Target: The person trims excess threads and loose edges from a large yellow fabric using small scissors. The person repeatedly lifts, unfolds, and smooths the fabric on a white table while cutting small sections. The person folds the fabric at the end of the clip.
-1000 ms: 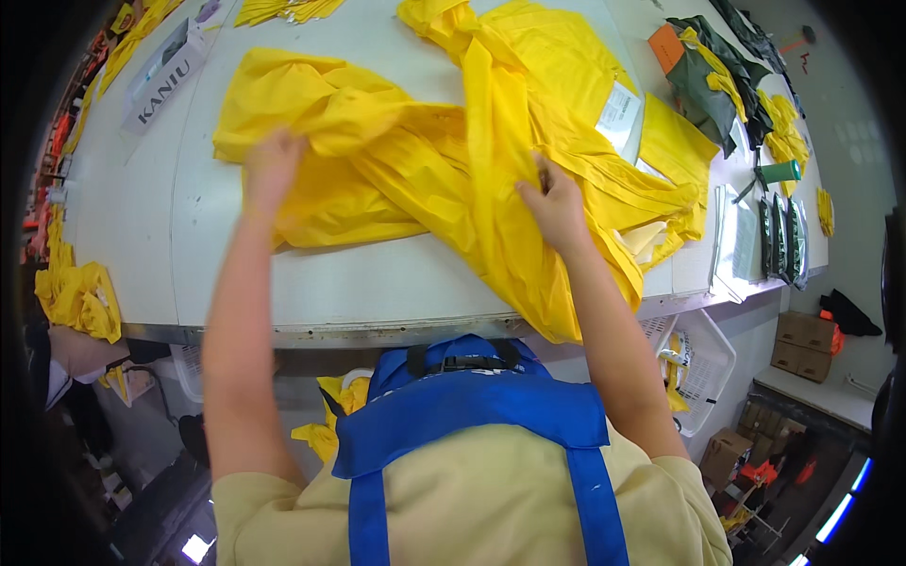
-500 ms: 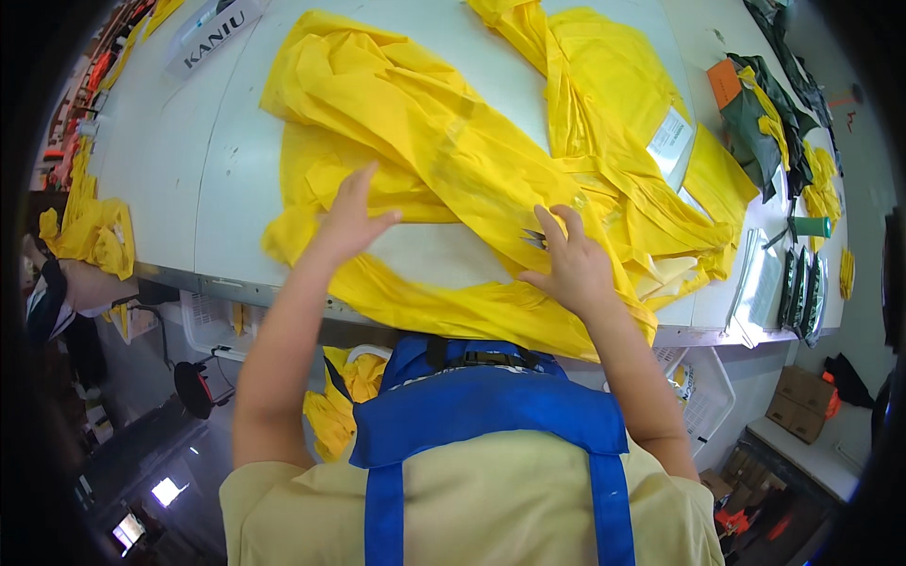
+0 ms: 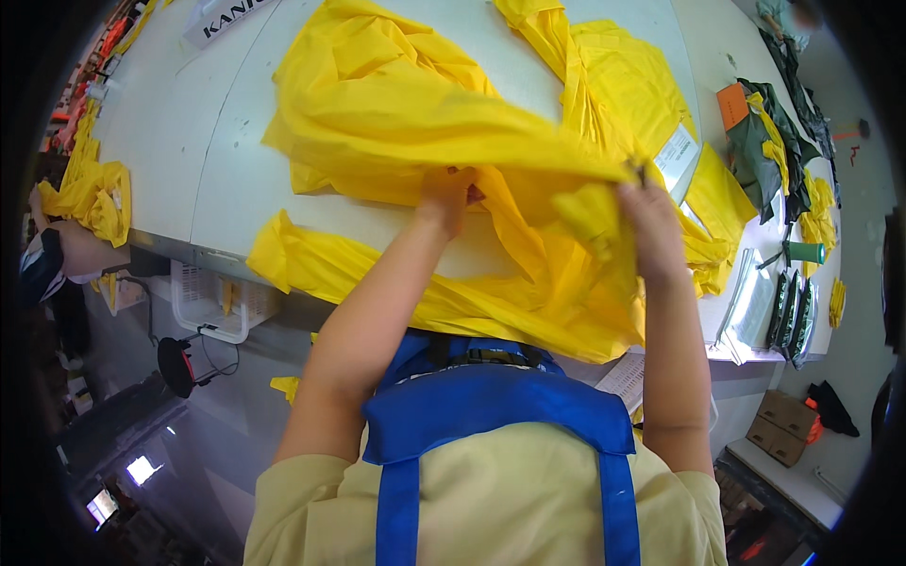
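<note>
A long yellow garment of thin, smooth fabric lies bunched on the white table, its upper fold lifted and blurred. My left hand reaches in beneath that fold, its fingers curled against the yellow fabric and partly covered by it. At the raised right end of the fold, my right hand is closed on the garment. A small dark tool tip, like the points of thread snips, sticks up beside these fingers. One strip of the garment runs along the table's near edge.
A second yellow garment with a white label lies beyond my right hand. Dark green fabric, clear plastic bags and a green roll sit at the right. White baskets stand under the near edge.
My left hand has moved right and under the fabric. My right hand has moved right and away from me, raising the garment's fold. Both hands were spread over the garment before.
</note>
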Action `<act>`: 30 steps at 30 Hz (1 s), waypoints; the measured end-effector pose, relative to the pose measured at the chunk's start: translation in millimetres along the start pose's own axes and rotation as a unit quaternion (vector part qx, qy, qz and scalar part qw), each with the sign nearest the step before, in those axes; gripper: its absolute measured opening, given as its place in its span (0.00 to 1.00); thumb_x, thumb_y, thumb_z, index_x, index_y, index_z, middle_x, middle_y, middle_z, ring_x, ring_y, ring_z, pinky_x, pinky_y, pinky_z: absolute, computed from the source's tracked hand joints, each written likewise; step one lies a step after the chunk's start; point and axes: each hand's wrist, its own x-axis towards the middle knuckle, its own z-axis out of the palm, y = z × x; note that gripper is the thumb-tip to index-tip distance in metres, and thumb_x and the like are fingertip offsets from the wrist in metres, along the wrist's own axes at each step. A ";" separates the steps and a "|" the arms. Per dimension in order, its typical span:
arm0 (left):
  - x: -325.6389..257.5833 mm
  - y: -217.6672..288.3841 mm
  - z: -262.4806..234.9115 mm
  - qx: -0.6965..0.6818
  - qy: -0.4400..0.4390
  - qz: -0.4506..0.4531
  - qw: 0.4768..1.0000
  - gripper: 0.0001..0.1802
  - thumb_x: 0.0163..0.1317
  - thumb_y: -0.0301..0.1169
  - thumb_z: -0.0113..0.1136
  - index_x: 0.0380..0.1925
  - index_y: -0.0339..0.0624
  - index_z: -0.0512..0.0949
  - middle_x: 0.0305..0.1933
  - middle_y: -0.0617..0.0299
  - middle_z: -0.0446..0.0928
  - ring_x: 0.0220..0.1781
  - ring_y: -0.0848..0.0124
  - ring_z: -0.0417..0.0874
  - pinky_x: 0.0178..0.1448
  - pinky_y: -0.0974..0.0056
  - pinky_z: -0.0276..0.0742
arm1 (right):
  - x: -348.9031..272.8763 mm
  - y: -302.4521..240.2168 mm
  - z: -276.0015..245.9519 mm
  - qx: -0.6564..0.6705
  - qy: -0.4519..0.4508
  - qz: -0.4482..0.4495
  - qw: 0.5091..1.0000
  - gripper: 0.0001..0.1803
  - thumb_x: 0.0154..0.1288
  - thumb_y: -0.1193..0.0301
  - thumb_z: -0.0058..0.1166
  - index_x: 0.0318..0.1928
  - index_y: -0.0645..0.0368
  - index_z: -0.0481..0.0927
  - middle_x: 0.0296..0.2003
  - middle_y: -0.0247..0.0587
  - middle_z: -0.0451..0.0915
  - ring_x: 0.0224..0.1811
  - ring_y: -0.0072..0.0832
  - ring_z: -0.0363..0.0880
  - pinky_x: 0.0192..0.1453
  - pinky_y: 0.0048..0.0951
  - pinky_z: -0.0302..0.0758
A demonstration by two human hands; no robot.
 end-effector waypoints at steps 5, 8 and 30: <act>-64.0 35.6 -72.6 -0.021 -0.055 -0.006 0.998 0.12 0.55 0.22 0.50 0.41 0.38 0.74 0.32 0.67 0.75 0.25 0.81 0.70 0.23 0.74 0.63 | 35.8 31.8 -72.0 0.247 0.089 0.120 0.957 0.20 0.67 0.62 0.50 0.53 0.64 0.72 0.45 0.44 0.79 0.42 0.31 0.79 0.47 0.30 0.78; -89.2 22.1 -106.3 0.131 0.023 -0.050 0.990 0.11 0.57 0.23 0.51 0.41 0.36 0.72 0.33 0.65 0.75 0.25 0.81 0.70 0.24 0.73 0.65 | 34.2 99.6 -91.4 0.051 0.096 0.205 0.973 0.22 0.67 0.61 0.51 0.53 0.64 0.72 0.45 0.43 0.79 0.42 0.29 0.79 0.44 0.27 0.78; -53.6 -34.4 52.1 0.696 -0.052 0.309 0.647 0.24 0.62 0.39 0.54 0.52 0.33 0.69 0.49 0.46 0.74 0.47 0.52 0.76 0.51 0.56 0.75 | 1.7 77.5 -62.0 0.167 0.000 0.176 0.970 0.23 0.55 0.78 0.44 0.55 0.65 0.68 0.43 0.39 0.77 0.41 0.24 0.77 0.45 0.25 0.75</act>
